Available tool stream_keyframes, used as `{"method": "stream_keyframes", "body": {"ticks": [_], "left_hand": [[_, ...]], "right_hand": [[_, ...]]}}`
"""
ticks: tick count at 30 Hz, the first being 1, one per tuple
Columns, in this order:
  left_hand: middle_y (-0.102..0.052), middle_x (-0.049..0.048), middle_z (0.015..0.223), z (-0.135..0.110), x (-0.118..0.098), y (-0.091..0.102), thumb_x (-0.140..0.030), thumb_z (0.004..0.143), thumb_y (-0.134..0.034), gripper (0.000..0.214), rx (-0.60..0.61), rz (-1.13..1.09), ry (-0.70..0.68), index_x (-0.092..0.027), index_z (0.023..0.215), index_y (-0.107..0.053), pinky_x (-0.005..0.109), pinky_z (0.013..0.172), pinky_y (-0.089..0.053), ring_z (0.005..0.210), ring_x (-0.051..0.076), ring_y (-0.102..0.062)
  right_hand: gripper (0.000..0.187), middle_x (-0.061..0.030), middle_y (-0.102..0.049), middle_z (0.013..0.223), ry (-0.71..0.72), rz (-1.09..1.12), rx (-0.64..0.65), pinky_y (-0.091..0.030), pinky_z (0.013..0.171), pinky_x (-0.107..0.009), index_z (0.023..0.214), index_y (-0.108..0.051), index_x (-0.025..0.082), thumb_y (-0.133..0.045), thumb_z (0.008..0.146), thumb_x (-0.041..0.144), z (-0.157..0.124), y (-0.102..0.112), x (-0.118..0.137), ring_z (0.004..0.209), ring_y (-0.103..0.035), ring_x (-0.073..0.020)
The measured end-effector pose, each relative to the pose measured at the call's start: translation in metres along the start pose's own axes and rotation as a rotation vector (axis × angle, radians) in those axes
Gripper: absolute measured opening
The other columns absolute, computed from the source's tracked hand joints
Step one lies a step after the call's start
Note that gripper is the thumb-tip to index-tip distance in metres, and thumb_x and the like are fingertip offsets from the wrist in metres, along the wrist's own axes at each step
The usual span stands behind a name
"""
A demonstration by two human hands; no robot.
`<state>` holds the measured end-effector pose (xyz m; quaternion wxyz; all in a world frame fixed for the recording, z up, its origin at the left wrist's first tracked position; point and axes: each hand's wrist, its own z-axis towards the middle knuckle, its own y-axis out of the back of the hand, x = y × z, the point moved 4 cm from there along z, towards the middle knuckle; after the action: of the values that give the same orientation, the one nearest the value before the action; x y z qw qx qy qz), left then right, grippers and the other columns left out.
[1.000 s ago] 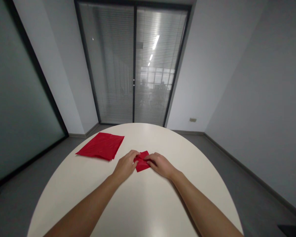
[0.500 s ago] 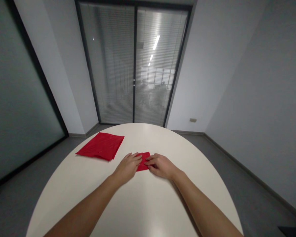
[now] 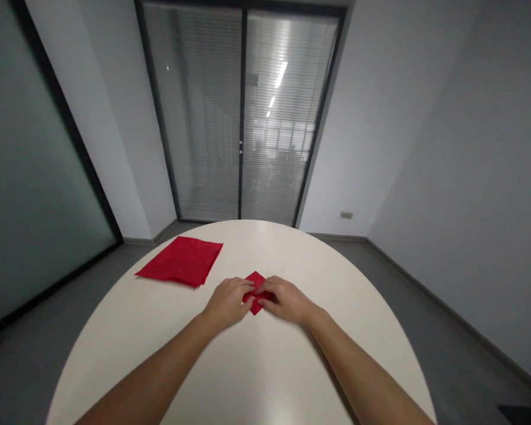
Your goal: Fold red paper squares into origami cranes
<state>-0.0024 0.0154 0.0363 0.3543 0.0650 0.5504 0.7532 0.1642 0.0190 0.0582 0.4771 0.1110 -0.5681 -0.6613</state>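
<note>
A small folded red paper (image 3: 255, 276) lies on the white round table, its corners pointing away from me and toward me. My left hand (image 3: 230, 300) grips its left edge, with the thumb at the near side and fingers on top. From the right, my right hand (image 3: 287, 298) holds the opposite edge between thumb and bent fingers. The fingertips of both hands nearly meet over the paper and hide its side corners.
A stack of larger red sheets (image 3: 183, 262) rests on the far left of the white table (image 3: 248, 366). Past the table's curved far edge stands a glass partition with blinds (image 3: 194, 130). A wall outlet (image 3: 346, 215) sits low on the wall.
The small red paper has turned from lying square to a diamond position. My left thumb has come to its near edge, and the right fingers have shifted slightly left over it.
</note>
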Motion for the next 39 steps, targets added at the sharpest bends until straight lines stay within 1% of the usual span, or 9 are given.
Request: {"method": "stream_keyframes", "body": {"ticks": [4, 8, 12, 16, 20, 24, 28, 35, 39], "left_hand": [[-0.073, 0.0078, 0.121, 0.000, 0.003, 0.000, -0.023, 0.087, -0.063, 0.031, 0.019, -0.047, -0.003, -0.023, 0.117, -0.072, 0.044, 0.099, -0.048, 0.111, 0.027, -0.065], [-0.070, 0.0070, 0.126, -0.002, 0.006, 0.007, -0.030, 0.087, -0.067, 0.040, 0.064, -0.117, -0.058, -0.026, 0.126, -0.068, 0.045, 0.104, -0.045, 0.118, 0.027, -0.060], [-0.065, 0.0075, 0.133, -0.003, 0.008, 0.012, -0.032, 0.086, -0.067, 0.043, 0.127, -0.157, -0.067, -0.025, 0.128, -0.067, 0.046, 0.108, -0.042, 0.124, 0.029, -0.054], [-0.063, 0.0077, 0.135, -0.004, 0.010, 0.010, -0.033, 0.083, -0.069, 0.048, 0.139, -0.184, -0.075, -0.025, 0.131, -0.064, 0.046, 0.110, -0.040, 0.126, 0.028, -0.052], [-0.063, 0.0070, 0.136, -0.003, 0.010, 0.009, -0.033, 0.082, -0.071, 0.052, 0.130, -0.189, -0.080, -0.025, 0.133, -0.062, 0.046, 0.111, -0.039, 0.127, 0.028, -0.052], [-0.062, 0.0090, 0.137, -0.004, 0.009, 0.010, -0.034, 0.081, -0.072, 0.055, 0.137, -0.163, -0.056, -0.023, 0.134, -0.061, 0.046, 0.111, -0.039, 0.127, 0.029, -0.052], [-0.064, 0.0097, 0.133, -0.004, 0.006, 0.008, -0.037, 0.084, -0.070, 0.053, 0.099, -0.135, -0.039, -0.022, 0.134, -0.060, 0.047, 0.108, -0.042, 0.124, 0.029, -0.055], [-0.071, 0.0071, 0.124, -0.001, 0.011, -0.002, -0.027, 0.088, -0.066, 0.032, -0.028, -0.131, 0.016, -0.023, 0.119, -0.070, 0.043, 0.102, -0.047, 0.115, 0.026, -0.062], [-0.072, 0.0061, 0.121, 0.001, 0.015, -0.005, -0.023, 0.089, -0.063, 0.027, -0.051, -0.145, 0.058, -0.023, 0.114, -0.072, 0.042, 0.100, -0.049, 0.113, 0.025, -0.064]], "right_hand": [[0.017, -0.0056, -0.069, 0.097, -0.060, -0.028, -0.033, -0.048, 0.085, -0.031, 0.101, -0.069, 0.020, -0.069, 0.085, 0.024, 0.000, -0.003, -0.006, 0.093, -0.062, -0.0209], [0.027, -0.0076, -0.068, 0.103, -0.075, -0.051, -0.044, -0.048, 0.088, -0.033, 0.103, -0.068, 0.019, -0.075, 0.079, 0.028, 0.000, -0.006, -0.004, 0.096, -0.060, -0.0224], [0.034, -0.0094, -0.066, 0.101, -0.086, -0.101, -0.037, -0.047, 0.085, -0.035, 0.105, -0.066, 0.017, -0.075, 0.080, 0.038, 0.000, -0.007, 0.000, 0.094, -0.059, -0.0237], [0.037, -0.0096, -0.066, 0.100, -0.059, -0.103, -0.028, -0.047, 0.086, -0.037, 0.105, -0.065, 0.017, -0.074, 0.081, 0.043, 0.000, -0.008, 0.000, 0.093, -0.058, -0.0246], [0.039, -0.0121, -0.065, 0.113, -0.017, -0.069, -0.027, -0.046, 0.095, -0.041, 0.109, -0.064, 0.017, -0.074, 0.080, 0.042, -0.002, -0.008, -0.002, 0.104, -0.058, -0.0271], [0.051, -0.0137, -0.066, 0.120, -0.057, -0.032, -0.036, -0.046, 0.098, -0.044, 0.120, -0.062, 0.017, -0.075, 0.078, 0.043, -0.004, -0.009, -0.007, 0.108, -0.060, -0.0288], [0.050, -0.0137, -0.067, 0.126, -0.077, -0.004, -0.035, -0.045, 0.101, -0.044, 0.126, -0.063, 0.017, -0.072, 0.080, 0.035, -0.005, -0.008, -0.010, 0.115, -0.060, -0.0293], [0.035, -0.0096, -0.071, 0.120, -0.149, 0.029, -0.067, -0.046, 0.101, -0.039, 0.119, -0.070, 0.020, -0.061, 0.085, 0.018, 0.001, -0.008, -0.012, 0.113, -0.061, -0.0257], [0.031, -0.0077, -0.073, 0.112, -0.215, 0.039, -0.114, -0.047, 0.098, -0.037, 0.112, -0.073, 0.021, -0.058, 0.086, 0.013, 0.005, -0.013, -0.018, 0.107, -0.063, -0.0240]]}}
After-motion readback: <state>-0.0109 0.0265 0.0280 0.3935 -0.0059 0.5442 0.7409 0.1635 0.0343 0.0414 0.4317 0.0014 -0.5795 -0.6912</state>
